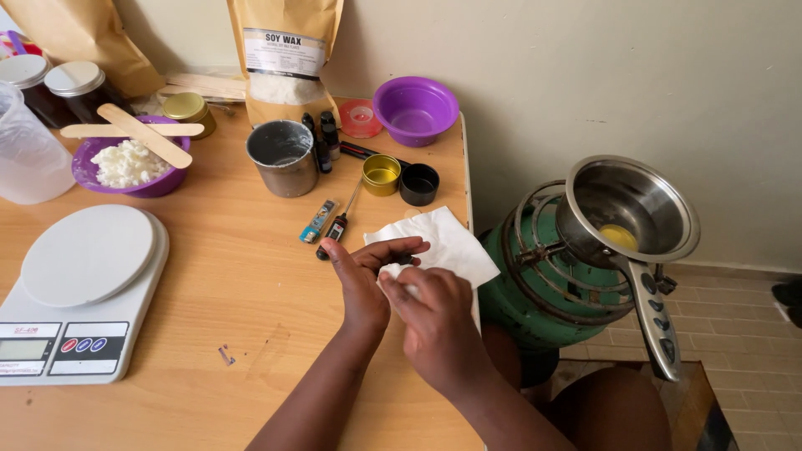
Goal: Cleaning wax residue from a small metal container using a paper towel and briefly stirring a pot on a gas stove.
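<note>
Left hand [365, 276]: fingers curled, thumb and forefinger pinched on a small dark object, its kind too hidden to tell, held above the tabletop [242, 284] edge; right hand [434, 321]: closed over a white paper napkin [447, 242], pressing the paper against that object, seemingly so the napkin wraps it as the left steadies it; the napkin's free end fans out past the tabletop corner

Just beyond the hands: a black probe thermometer [337, 225] and a small patterned lighter [318, 221], lying flat and near, likely kept in easy reach

Middle row: steel pouring cup [284, 156], upright; small dark bottles [324, 138] beside it; gold tin [381, 174] and black tin [418, 184], both open, touching side by side

Back row: kraft wax bag [286, 50] leaning on the wall; empty purple bowl [415, 108]

Left side: purple bowl of white flakes [129, 163], two wooden sticks [138, 132] resting crossed on its rim, so off the wood; white kitchen scale [79, 292], platform bare; clear jug [29, 154], part out of view

Off the tabletop, right: green gas cylinder with burner ring [543, 267], carrying a steel pan [631, 209] with a little yellow liquid, handle toward the person
</note>
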